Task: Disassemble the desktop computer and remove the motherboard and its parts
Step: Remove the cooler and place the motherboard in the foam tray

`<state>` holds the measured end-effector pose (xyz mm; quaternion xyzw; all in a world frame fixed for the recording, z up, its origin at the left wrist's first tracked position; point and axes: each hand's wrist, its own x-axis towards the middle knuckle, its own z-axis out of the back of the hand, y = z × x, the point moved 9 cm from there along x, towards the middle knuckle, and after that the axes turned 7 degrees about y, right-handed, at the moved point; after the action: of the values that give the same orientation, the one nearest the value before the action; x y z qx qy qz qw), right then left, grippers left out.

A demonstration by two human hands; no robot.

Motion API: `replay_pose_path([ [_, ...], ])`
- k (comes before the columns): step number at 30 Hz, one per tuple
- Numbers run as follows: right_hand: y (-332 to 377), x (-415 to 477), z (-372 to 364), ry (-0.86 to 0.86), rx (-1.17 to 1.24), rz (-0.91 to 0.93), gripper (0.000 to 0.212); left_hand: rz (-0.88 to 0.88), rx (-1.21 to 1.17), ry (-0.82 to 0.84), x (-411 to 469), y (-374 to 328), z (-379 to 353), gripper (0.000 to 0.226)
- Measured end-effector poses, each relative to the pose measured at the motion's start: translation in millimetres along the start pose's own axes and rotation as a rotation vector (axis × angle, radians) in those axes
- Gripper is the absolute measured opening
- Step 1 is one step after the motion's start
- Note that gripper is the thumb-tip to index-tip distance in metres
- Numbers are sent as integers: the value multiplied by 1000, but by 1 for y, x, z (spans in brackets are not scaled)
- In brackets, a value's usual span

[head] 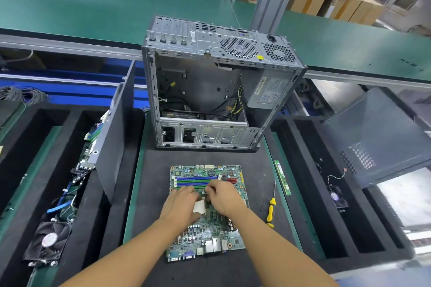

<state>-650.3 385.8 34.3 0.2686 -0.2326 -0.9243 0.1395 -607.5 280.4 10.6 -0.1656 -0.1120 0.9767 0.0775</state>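
Both hands, left hand [180,205] and right hand [225,197], rest curled on the motherboard [207,233], fingertips meeting; what they pinch cannot be told. Power supply label [271,92] in the far computer case [210,91] is unreadable.

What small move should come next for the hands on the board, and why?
Probably lift the CPU straight up out of its socket. The motherboard already lies flat on the mat outside the case, and both the left hand and right hand are gathered at the socket, fingers at its edge. Whether the latch is released cannot be seen.
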Motion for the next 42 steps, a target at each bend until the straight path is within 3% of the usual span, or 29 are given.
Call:
replay_pose_path([
  [5,-4,-4,0,30,15,4,27,-5,-172,5,-2,7,4,49],
  [9,-7,-7,-2,63,86,-13,27,-52,-507,-1,-9,14,14,43],
  [12,-10,-10,-4,92,196,-3,25,13,-1033,94,-14,26,17,33],
  [15,-13,-14,2,43,358,-6,21,78,-1709,318,-22,20,10,34],
  [18,-10,-19,12,-17,593,45,19,146,-2044,453,-27,11,3,40],
  [20,-3,-26,20,-23,706,124,35,174,-2099,483,-26,5,-5,45],
  [22,3,-34,31,-42,665,196,45,178,-2138,495,-22,-2,-9,49],
  [28,16,-48,41,57,158,327,73,181,-2101,639,-6,-27,-17,61],
  [32,4,-56,59,-33,29,308,69,169,-2018,720,8,-52,-17,61],
  [42,-65,-61,109,-126,96,233,58,189,-1987,852,47,-124,-19,50],
])
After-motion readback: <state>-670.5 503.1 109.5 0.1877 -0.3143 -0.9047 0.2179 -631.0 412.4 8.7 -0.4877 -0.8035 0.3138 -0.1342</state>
